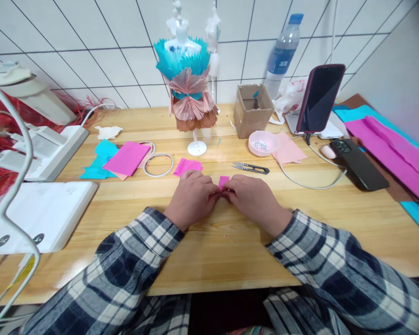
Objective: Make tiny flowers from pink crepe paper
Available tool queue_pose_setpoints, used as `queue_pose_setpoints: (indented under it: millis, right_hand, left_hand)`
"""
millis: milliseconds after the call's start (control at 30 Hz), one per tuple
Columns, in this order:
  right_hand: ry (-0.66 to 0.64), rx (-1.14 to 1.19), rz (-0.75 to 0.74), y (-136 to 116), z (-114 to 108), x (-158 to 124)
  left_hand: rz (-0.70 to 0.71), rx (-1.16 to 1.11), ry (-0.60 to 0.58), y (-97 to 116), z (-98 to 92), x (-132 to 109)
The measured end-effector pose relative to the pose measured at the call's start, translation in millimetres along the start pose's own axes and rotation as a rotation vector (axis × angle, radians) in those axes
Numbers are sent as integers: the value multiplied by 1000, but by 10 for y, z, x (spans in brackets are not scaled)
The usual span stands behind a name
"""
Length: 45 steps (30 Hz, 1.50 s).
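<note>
Both my hands meet at the middle of the wooden table [212,242]. My left hand [192,197] and my right hand [253,197] pinch a small folded piece of pink paper [224,181] between their fingertips. Only the top of the piece shows above my fingers. Just beyond lies another small pink paper piece [187,166], and black thread snips [250,168] lie to the right of it.
A small mannequin [189,83] dressed in teal, pink and brown paper stands behind. Pink and teal sheets [125,158], a cardboard box [252,109], a pink bowl [263,142], a propped phone [319,97], a second phone [358,163], a water bottle [282,51] and white devices [38,214] surround the work area.
</note>
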State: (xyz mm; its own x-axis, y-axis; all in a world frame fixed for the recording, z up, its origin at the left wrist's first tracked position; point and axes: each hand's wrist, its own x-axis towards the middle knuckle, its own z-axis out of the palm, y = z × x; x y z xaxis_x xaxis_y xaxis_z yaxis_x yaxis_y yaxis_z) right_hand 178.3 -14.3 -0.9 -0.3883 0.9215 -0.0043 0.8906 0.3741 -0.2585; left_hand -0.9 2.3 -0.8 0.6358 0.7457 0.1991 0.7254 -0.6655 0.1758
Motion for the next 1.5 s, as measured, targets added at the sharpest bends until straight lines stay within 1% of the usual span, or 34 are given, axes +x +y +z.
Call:
queue_pose_setpoints:
  millis: [167, 267, 400, 700, 967, 1100, 1233, 1500]
  right_hand:
    - [-6, 15, -27, 19, 14, 11]
    - [-4, 16, -22, 18, 7, 5]
    - [34, 15, -3, 9, -1, -7]
    - [17, -13, -17, 22, 24, 6]
    - [39, 7, -14, 0, -8, -15]
    - [12, 1, -8, 2, -1, -12]
    - [-2, 23, -23, 21, 12, 3]
    - [36, 61, -16, 34, 15, 1]
  left_hand:
    - [-32, -4, 10, 9, 13, 0]
    - [-10, 0, -7, 5, 12, -4]
    - [15, 8, -10, -1, -6, -5]
    - [-1, 31, 17, 5, 15, -7]
    - [30, 26, 13, -12, 25, -10]
    - [30, 24, 20, -8, 18, -13]
    - [0, 12, 27, 2, 27, -10]
    - [22, 10, 13, -3, 30, -14]
